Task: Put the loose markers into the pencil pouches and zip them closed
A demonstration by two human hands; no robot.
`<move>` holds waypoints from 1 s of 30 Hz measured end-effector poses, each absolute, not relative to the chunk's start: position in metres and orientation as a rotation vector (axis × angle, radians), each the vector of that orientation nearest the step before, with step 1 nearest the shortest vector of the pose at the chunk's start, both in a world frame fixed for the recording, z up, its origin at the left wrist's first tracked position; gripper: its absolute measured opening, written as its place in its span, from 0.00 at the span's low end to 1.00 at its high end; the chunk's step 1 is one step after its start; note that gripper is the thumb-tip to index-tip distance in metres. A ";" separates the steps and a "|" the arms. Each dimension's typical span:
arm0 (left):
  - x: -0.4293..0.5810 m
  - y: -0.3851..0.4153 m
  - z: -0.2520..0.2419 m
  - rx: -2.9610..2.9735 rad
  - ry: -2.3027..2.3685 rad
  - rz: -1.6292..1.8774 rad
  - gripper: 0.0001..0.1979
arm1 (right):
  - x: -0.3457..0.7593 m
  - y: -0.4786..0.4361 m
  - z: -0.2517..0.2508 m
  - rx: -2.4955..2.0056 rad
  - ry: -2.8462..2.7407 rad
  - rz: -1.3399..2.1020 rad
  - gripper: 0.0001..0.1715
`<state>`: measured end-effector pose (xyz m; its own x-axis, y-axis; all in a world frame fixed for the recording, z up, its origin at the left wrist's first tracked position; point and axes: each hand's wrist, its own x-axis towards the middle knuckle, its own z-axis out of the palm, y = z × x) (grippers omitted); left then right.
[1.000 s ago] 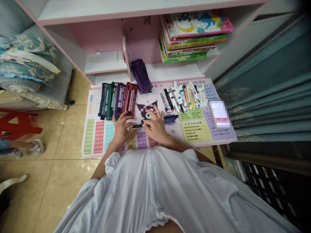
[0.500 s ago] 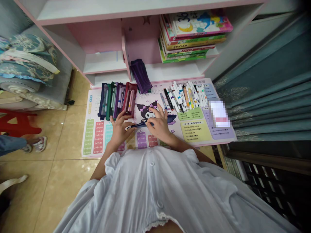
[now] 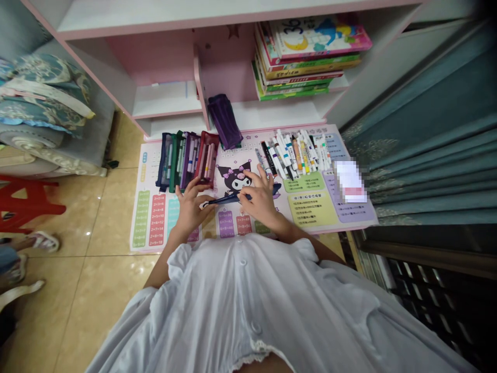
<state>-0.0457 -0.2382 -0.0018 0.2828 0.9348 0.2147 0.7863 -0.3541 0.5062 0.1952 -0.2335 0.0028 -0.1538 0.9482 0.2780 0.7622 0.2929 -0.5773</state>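
A dark blue pencil pouch (image 3: 229, 198) is lying low across the middle of the tabletop, stretched between the two hands over the printed desk mat (image 3: 310, 204), just below the cartoon figure on it. The left hand (image 3: 190, 204) is pinching the pouch's left end, thumb and forefinger closing on it while the other fingers are fanning upward towards the standing cases. The right hand (image 3: 261, 199) is gripping the pouch further along, fingers curling over its top edge and the wrist bending in from the right; the pouch's far end is showing just past this hand. Both forearms are reaching forward from the white dress (image 3: 252, 300), elbows tucked close to the body.

Just beyond the left hand, a row of open pencil cases (image 3: 186, 159) in navy, green, purple and red is standing upright with pens inside. A purple pouch (image 3: 224, 120) is leaning against the pink shelf divider (image 3: 199, 88) behind them. Near the right hand's fingertips, a heap of markers (image 3: 293, 150) is lying on the mat. A stack of books (image 3: 306, 52) is resting on the shelf above. A blue-grey curtain (image 3: 430, 134) is hanging at the right. On the tiled floor (image 3: 97, 207) at the left, a red stool (image 3: 27, 202) is standing, and another person's sandalled foot (image 3: 39, 241) is showing near it.
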 end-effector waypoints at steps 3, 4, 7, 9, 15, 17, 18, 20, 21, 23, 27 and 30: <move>-0.047 -0.239 -0.001 2.242 1.590 0.681 0.07 | 0.200 -0.232 0.003 -1.548 -1.958 0.395 0.13; -0.048 -0.239 0.000 2.238 1.594 0.680 0.07 | 0.202 -0.232 0.004 -1.558 -1.958 0.395 0.13; -0.049 -0.239 0.000 2.236 1.600 0.688 0.07 | 0.206 -0.230 0.005 -1.586 -1.955 0.402 0.13; -0.050 -0.239 0.000 2.241 1.601 0.701 0.07 | 0.208 -0.230 0.005 -1.592 -1.935 0.399 0.14; -0.049 -0.239 0.000 2.252 1.607 0.701 0.06 | 0.215 -0.228 0.004 -1.583 -1.889 0.400 0.14; -0.049 -0.239 0.000 2.252 1.616 0.680 0.06 | 0.218 -0.228 0.003 -1.593 -1.883 0.397 0.14; -0.049 -0.239 0.000 2.252 1.621 0.673 0.06 | 0.219 -0.228 0.003 -1.599 -1.879 0.393 0.14; -0.050 -0.239 0.000 2.254 1.627 0.665 0.07 | 0.223 -0.228 0.003 -1.613 -1.863 0.380 0.13; -0.050 -0.239 0.000 2.255 1.629 0.661 0.07 | 0.225 -0.227 0.003 -1.622 -1.855 0.375 0.13; -0.051 -0.240 0.000 2.253 1.633 0.657 0.07 | 0.228 -0.227 0.003 -1.639 -1.841 0.368 0.13; -0.050 -0.240 0.002 2.246 1.623 0.659 0.07 | 0.234 -0.226 0.003 -1.660 -1.829 0.351 0.13; -0.049 -0.240 0.002 2.240 1.621 0.659 0.06 | 0.237 -0.226 0.002 -1.663 -1.824 0.331 0.12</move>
<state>-0.0493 -0.2395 0.0020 0.2589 0.9472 0.1893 0.8105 -0.3197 0.4909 0.2371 -0.2256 0.0016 0.0053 0.9587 0.2844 0.7975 0.1675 -0.5796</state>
